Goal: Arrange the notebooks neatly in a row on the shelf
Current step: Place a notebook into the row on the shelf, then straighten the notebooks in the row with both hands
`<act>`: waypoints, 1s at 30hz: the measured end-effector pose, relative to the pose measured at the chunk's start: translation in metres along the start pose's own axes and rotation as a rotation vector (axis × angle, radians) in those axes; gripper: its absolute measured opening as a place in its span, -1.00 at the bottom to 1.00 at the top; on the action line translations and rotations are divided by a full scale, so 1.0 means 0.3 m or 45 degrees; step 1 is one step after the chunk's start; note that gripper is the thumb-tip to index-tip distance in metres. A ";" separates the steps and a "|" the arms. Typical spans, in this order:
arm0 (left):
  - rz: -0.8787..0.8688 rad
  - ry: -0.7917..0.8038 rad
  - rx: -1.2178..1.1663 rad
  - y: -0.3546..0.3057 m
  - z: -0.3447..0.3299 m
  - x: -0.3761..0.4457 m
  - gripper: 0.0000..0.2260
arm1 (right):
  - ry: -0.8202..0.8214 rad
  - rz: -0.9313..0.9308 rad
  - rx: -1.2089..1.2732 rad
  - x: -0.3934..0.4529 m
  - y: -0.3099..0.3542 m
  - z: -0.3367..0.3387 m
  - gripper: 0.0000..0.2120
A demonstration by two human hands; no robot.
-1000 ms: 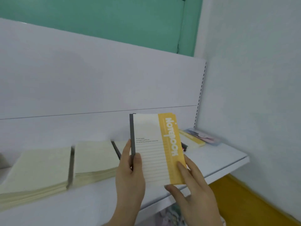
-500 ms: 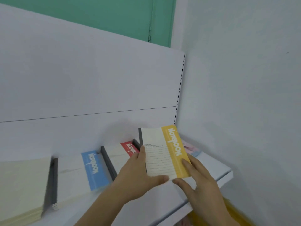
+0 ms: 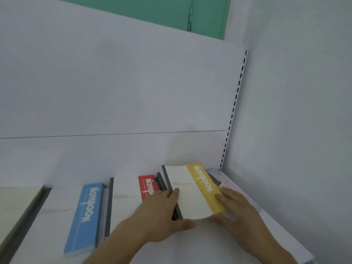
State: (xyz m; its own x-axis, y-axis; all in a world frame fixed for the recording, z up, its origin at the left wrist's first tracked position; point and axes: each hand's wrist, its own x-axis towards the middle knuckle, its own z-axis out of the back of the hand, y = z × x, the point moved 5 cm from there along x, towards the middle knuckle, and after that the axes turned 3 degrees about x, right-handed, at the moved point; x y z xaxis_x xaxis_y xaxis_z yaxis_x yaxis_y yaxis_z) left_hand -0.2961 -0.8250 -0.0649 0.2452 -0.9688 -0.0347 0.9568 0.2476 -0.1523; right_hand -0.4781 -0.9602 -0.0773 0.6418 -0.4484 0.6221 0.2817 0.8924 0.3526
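- The yellow notebook (image 3: 194, 191) has a cream lined cover, a yellow band on its right side lettered "NOTEBOOK" in white, and a dark grey spine on its left edge.
- It lies low over the right end of the white shelf (image 3: 247, 225), just right of the red notebook (image 3: 133, 193); whether it rests flat is not clear.
- The left hand (image 3: 162, 214) grips it at the spine, fingers curled over the near left corner and thumb under the bottom edge.
- The right hand (image 3: 238, 210) holds the yellow edge, its fingers laid along the right side and the thumb at the bottom corner.
- The red notebook and the blue notebook (image 3: 76, 216) share the same thin rectangular shape, matte paper covers and dark spines; each sits on a stack.
- A cream stack (image 3: 15, 206) lies at the far left, its cover plain.
- The shelf and its back panel (image 3: 114, 92) are smooth white; a slotted upright (image 3: 234, 103) runs up the right corner.
- Some pale, blurred items (image 3: 219, 178) lie behind the yellow notebook.
- Compared with half a second ago, the yellow notebook sits lower and nearer the shelf, and the left hand has shifted from its face to its spine.
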 end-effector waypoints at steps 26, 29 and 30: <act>0.296 -0.012 0.027 -0.026 0.000 0.024 -0.52 | 0.693 -0.012 0.001 0.121 -0.118 -0.071 0.00; 0.295 -0.021 0.079 -0.034 -0.002 0.018 -0.47 | 0.686 0.045 -0.035 0.121 -0.119 -0.067 0.16; 0.304 -0.021 0.094 -0.036 -0.008 0.015 -0.42 | 0.667 0.036 -0.043 0.119 -0.125 -0.065 0.17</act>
State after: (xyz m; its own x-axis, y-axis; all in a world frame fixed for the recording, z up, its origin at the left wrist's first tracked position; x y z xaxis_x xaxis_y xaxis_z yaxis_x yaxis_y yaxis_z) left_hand -0.3059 -0.8321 -0.0658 0.4677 -0.8827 -0.0445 0.8801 0.4698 -0.0692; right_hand -0.4517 -1.0088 -0.0820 0.9177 -0.3464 0.1947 0.2766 0.9087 0.3127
